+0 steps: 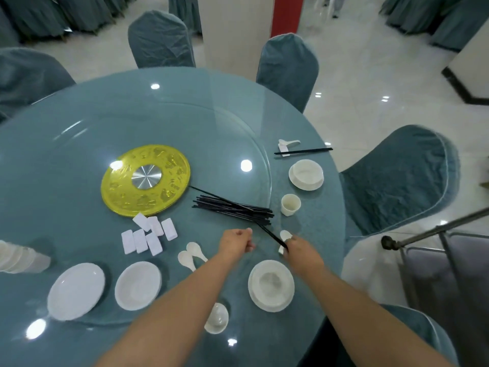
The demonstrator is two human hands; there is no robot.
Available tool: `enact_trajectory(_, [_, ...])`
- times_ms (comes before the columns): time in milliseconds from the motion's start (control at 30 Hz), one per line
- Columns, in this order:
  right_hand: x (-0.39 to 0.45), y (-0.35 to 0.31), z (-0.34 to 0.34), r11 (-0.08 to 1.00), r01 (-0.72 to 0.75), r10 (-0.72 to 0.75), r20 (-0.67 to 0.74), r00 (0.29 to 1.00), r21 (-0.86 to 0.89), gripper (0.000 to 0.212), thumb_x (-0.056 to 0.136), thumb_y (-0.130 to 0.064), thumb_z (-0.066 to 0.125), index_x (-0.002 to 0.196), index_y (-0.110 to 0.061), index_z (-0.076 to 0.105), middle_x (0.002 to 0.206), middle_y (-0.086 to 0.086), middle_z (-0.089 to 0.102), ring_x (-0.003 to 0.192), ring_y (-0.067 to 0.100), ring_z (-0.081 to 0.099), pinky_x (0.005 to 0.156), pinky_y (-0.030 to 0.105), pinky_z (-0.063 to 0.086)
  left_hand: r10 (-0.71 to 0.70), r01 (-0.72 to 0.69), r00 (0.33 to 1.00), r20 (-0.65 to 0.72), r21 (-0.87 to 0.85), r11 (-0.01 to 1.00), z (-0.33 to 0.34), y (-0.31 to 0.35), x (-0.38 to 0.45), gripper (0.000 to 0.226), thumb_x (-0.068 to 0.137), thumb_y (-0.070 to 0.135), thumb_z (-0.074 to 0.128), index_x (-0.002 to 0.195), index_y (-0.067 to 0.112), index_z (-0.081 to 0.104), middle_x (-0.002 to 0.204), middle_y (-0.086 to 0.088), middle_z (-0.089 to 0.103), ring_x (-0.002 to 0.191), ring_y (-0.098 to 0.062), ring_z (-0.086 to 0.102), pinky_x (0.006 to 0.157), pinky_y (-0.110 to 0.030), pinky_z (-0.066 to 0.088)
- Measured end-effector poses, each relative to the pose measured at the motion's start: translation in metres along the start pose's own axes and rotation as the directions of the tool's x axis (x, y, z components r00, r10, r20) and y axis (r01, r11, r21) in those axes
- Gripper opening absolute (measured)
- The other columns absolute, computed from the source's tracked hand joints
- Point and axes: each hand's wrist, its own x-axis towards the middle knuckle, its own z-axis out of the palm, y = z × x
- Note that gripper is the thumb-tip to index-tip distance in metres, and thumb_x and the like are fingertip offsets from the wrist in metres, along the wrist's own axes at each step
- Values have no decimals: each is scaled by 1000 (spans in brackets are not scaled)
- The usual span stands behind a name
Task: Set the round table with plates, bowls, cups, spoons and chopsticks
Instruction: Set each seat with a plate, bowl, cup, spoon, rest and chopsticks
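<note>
My right hand (300, 250) pinches the near end of a black chopstick (270, 234) that slants up to the pile of black chopsticks (232, 207) on the glass turntable. A white spoon (285, 235) shows just above that hand. My left hand (236, 241) hovers beside it with curled fingers, holding nothing I can see. Below my hands a white bowl sits on a plate (271, 286). Farther right lie a bowl on a plate (306, 174), a cup (290, 204), and a spoon and chopsticks on a rest (288, 148).
Several white chopstick rests (148, 235), two spoons (191, 255), two plates (76, 291) (138, 285), a cup (217, 317) and a stack of bowls (16, 256) lie near me. A gold disc (145, 178) marks the turntable's centre. Covered chairs (397, 181) ring the table; a cart (436, 260) stands right.
</note>
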Motion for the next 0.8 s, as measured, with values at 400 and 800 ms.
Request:
enact_trajectory(400, [14, 54, 39, 990, 0, 22, 155, 988, -139, 35, 98, -12, 41, 130, -19, 54, 113, 7, 59, 101, 25, 60, 81, 36, 50, 44, -21, 995, -90, 243, 970, -1, -14, 43, 19, 93, 5, 48, 81, 8, 63, 68, -5, 64, 58, -16, 64, 55, -19, 55])
enact_trajectory(800, [20, 53, 55, 974, -75, 101, 114, 988, -214, 27, 94, -5, 49, 119, -11, 56, 119, 6, 52, 111, 23, 53, 85, 35, 50, -21, 31, 999, -46, 215, 976, 6, -32, 46, 18, 94, 3, 50, 83, 8, 63, 74, -8, 65, 63, -19, 67, 63, -28, 57])
